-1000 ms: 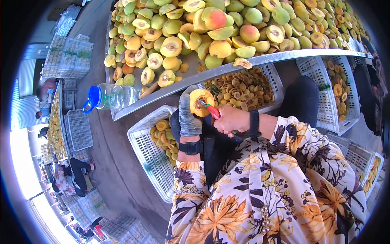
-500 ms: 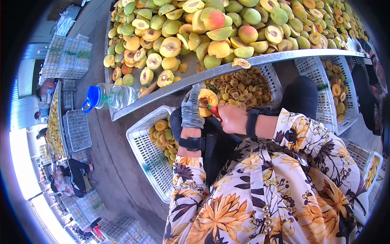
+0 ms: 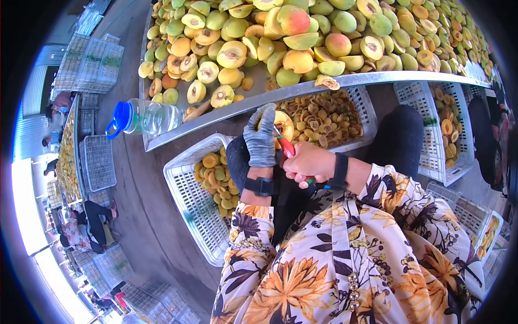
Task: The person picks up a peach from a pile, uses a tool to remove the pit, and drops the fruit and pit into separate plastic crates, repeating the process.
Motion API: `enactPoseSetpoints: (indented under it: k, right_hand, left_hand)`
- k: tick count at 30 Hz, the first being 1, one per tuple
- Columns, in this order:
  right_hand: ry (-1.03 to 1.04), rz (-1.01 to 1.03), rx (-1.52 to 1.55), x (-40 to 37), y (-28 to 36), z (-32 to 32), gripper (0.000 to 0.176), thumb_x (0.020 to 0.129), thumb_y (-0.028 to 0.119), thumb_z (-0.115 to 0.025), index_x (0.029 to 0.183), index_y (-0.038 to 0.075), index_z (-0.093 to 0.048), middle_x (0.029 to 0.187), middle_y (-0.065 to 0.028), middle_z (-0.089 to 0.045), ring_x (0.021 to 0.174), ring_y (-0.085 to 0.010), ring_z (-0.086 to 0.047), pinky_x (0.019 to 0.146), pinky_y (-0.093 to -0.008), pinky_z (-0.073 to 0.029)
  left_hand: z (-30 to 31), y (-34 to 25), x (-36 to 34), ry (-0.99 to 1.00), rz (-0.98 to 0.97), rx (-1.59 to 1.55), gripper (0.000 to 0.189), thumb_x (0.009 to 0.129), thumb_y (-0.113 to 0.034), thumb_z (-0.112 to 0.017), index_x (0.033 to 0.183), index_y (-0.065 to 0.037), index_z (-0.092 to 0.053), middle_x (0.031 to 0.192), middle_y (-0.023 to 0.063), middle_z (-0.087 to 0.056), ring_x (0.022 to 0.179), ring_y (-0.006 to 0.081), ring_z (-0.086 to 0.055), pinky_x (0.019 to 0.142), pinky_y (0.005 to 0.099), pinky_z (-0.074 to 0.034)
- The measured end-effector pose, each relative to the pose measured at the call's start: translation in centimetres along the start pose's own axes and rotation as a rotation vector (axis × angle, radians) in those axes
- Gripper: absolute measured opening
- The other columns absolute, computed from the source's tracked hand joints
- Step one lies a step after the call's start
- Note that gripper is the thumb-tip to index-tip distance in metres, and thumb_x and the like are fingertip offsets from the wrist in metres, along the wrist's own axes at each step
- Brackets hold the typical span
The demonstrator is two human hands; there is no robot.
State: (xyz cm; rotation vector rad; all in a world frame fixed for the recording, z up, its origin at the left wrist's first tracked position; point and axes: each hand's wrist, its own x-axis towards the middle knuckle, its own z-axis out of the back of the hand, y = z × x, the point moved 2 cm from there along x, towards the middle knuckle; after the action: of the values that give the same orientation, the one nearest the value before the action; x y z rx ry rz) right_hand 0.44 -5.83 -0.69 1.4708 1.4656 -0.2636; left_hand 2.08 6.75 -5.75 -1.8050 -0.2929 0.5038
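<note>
My left hand (image 3: 260,136), in a grey glove, is closed around a yellow peach half (image 3: 285,127) with its cut face and hollow toward my right. My right hand (image 3: 315,162), bare, grips a small red-handled knife (image 3: 286,146). Its thin metal blade reaches the cut face of the peach half; the exact tip is hard to make out. A green end of the handle shows below my right fingers. Both hands are above my lap, just in front of the metal table edge (image 3: 237,109).
Halved peaches (image 3: 232,54) are heaped on the table. A blue-capped water bottle (image 3: 145,117) lies at its left corner. White crates with fruit stand at my left (image 3: 186,189), under the table (image 3: 368,116) and at my right (image 3: 426,140). A person (image 3: 89,229) sits far left.
The knife has turned and drawn back somewhat, so its blade and more of its handle now show. My left hand has tilted the peach half, and its hollow looks less dark.
</note>
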Motion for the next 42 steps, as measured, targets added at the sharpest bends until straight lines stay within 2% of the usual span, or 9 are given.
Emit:
enactPoseSetpoints:
  k: [5, 11, 13, 16, 20, 28, 34, 38, 42]
  right_hand:
    - [-0.04, 0.082, -0.292, 0.1, 0.4, -0.2, 0.006, 0.075, -0.001, -0.049, 0.075, 0.003, -0.044, 0.059, -0.0042, -0.046, 0.04, -0.0073, -0.038, 0.035, -0.0249, -0.035]
    - [0.103, 0.01, -0.02, -0.1, 0.1, -0.9, 0.005, 0.075, 0.002, -0.049, 0.076, 0.002, -0.044, 0.054, -0.0044, -0.045, 0.038, -0.0092, -0.04, 0.034, -0.0245, -0.035]
    - [-0.158, 0.178, -0.581, -0.1, 0.0, -0.6, 0.005, 0.075, 0.001, -0.049, 0.077, 0.002, -0.044, 0.053, -0.0046, -0.045, 0.037, -0.0097, -0.041, 0.032, -0.0245, -0.035]
    - [-0.209, 0.229, -0.694, 0.0, 0.1, -0.5, 0.008, 0.074, 0.004, -0.053, 0.075, 0.0, -0.047, 0.052, -0.0067, -0.048, 0.036, -0.0124, -0.044, 0.033, -0.0264, -0.037]
    - [0.146, -0.084, 0.1, -0.4, 0.4, -1.3, 0.007, 0.078, 0.004, -0.051, 0.083, 0.003, -0.047, 0.058, -0.0045, -0.046, 0.036, -0.0081, -0.036, 0.032, -0.0235, -0.032]
    - [0.051, 0.01, -0.226, -0.3, 0.3, -1.0, 0.015, 0.077, 0.0, -0.047, 0.092, 0.001, -0.044, 0.06, -0.0036, -0.044, 0.037, -0.0053, -0.033, 0.033, -0.0238, -0.032]
    - [0.441, -0.115, 0.318, -0.5, 0.1, -0.9, 0.012, 0.082, 0.003, -0.048, 0.094, 0.005, -0.045, 0.06, -0.001, -0.043, 0.036, -0.0043, -0.034, 0.034, -0.022, -0.029]
    - [0.15, -0.019, -0.15, -0.5, 0.3, -0.9, 0.012, 0.082, 0.004, -0.048, 0.094, 0.005, -0.045, 0.058, -0.0014, -0.043, 0.036, -0.0048, -0.033, 0.034, -0.023, -0.03]
    - [0.474, -0.102, 0.171, -0.4, -0.1, -0.7, 0.014, 0.083, 0.005, -0.05, 0.097, 0.005, -0.046, 0.058, -0.0015, -0.043, 0.036, -0.0046, -0.033, 0.034, -0.0219, -0.03]
  left_hand:
    - [2.0, 1.7, 1.5, 0.16, 0.215, -0.285, 0.026, 0.077, -0.02, -0.067, 0.095, -0.001, -0.062, 0.095, 0.0064, -0.062, 0.083, 0.0129, -0.057, 0.078, 0.0258, -0.046]
    - [1.7, 0.8, 0.6, 0.21, 0.186, -0.329, 0.03, 0.075, -0.021, -0.068, 0.095, 0.0, -0.062, 0.096, 0.0059, -0.062, 0.085, 0.0132, -0.057, 0.079, 0.0268, -0.046]
    - [1.7, 0.8, 0.5, 0.209, 0.166, -0.324, 0.027, 0.076, -0.019, -0.067, 0.095, -0.001, -0.062, 0.094, 0.0057, -0.062, 0.083, 0.0137, -0.057, 0.077, 0.0272, -0.046]
    - [1.4, 0.3, 0.3, 0.276, 0.301, -0.447, 0.027, 0.076, -0.018, -0.066, 0.096, -0.001, -0.062, 0.094, 0.0052, -0.062, 0.082, 0.0142, -0.057, 0.077, 0.0269, -0.046]
    - [1.4, 0.2, 0.3, 0.269, 0.25, -0.422, 0.028, 0.076, -0.019, -0.066, 0.097, -0.001, -0.061, 0.092, 0.0034, -0.061, 0.082, 0.0142, -0.057, 0.075, 0.0252, -0.046]
    - [1.4, -0.1, 0.3, 0.338, 0.269, -0.45, 0.027, 0.076, -0.018, -0.065, 0.098, -0.003, -0.062, 0.09, 0.0028, -0.062, 0.083, 0.0124, -0.057, 0.076, 0.0239, -0.045]
    - [1.1, -1.1, -0.3, 0.261, 0.228, -0.422, 0.027, 0.076, -0.019, -0.066, 0.098, -0.004, -0.062, 0.091, 0.0025, -0.062, 0.081, 0.0119, -0.057, 0.073, 0.0238, -0.046]
    - [1.1, -1.2, -0.4, 0.323, 0.313, -0.565, 0.027, 0.077, -0.02, -0.065, 0.098, -0.003, -0.061, 0.088, 0.004, -0.062, 0.079, 0.0136, -0.058, 0.07, 0.0249, -0.048]
    - [1.0, -2.5, -1.4, 0.321, 0.3, -0.576, 0.031, 0.078, -0.025, -0.064, 0.1, -0.003, -0.058, 0.087, 0.0051, -0.061, 0.079, 0.0148, -0.059, 0.071, 0.026, -0.049]
